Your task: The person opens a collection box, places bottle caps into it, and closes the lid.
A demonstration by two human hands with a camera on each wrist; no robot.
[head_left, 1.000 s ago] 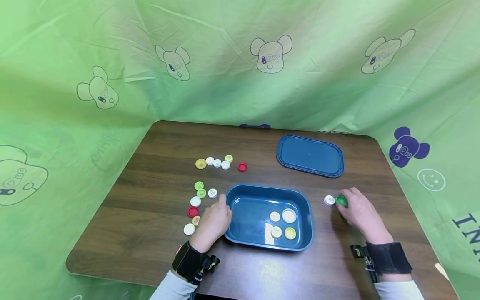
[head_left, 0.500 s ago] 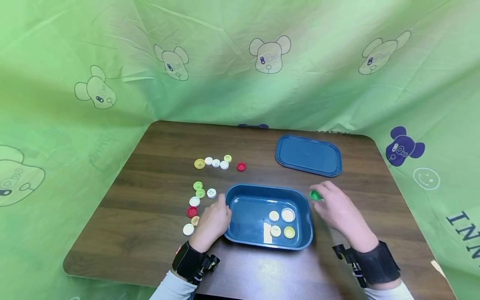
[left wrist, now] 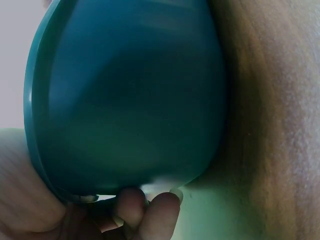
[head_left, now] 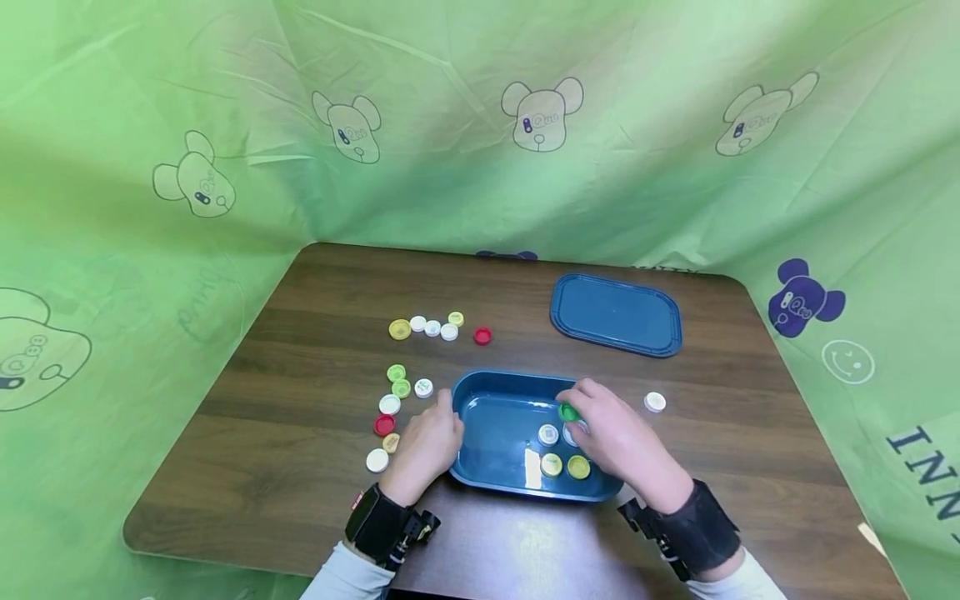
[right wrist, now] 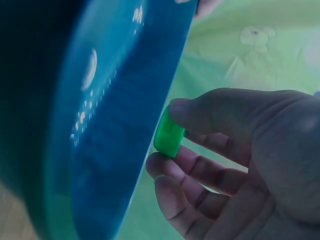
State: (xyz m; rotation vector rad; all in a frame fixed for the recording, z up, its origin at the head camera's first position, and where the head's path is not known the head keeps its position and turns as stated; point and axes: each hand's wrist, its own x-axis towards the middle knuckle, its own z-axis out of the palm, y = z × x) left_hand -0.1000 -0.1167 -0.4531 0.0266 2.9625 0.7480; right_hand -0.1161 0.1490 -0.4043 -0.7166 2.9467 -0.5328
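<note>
Pinching green cap [head_left: 568, 412] w/ R hand [head_left: 618, 433], over right part of blue box [head_left: 487, 433]. Gripping left end of box w/ L hand [head_left: 423, 442]. Could drop cap too soon b/c of fingertip-only hold. Might bump white cap [head_left: 548, 434] in box by going too low, or prob. tip box by pressing too hard.

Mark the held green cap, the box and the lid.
Held green cap [right wrist: 169, 134]: right wrist view, middle of visible side.
Box [head_left: 493, 433]: head view, bare floor.
Lid [head_left: 617, 316]: head view, middle of upper face.
</note>
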